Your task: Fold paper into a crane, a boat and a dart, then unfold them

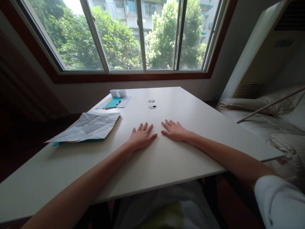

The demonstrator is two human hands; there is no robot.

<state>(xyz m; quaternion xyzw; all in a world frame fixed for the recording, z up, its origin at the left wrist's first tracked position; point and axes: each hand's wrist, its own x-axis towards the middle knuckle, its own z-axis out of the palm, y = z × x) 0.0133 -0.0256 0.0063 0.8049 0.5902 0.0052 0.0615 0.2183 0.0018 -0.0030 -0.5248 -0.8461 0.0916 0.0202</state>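
My left hand [141, 137] lies flat, palm down, on the white table [166, 159], fingers spread and holding nothing. My right hand [174, 129] rests the same way just to its right, a small gap between the two thumbs. A creased grey-white sheet of paper [88, 126] on a stack of coloured sheets lies to the left of my left hand, apart from it. Farther back left is a teal sheet [113, 102] with a pen on it, on more paper, and two small white folded paper boxes [118, 93] behind it.
A round cable hole with a cap [152, 106] sits in the table beyond my hands. A wide window [133, 35] fills the far wall. A tall air conditioner [267, 51] and a sofa with bedding [274, 114] stand at the right.
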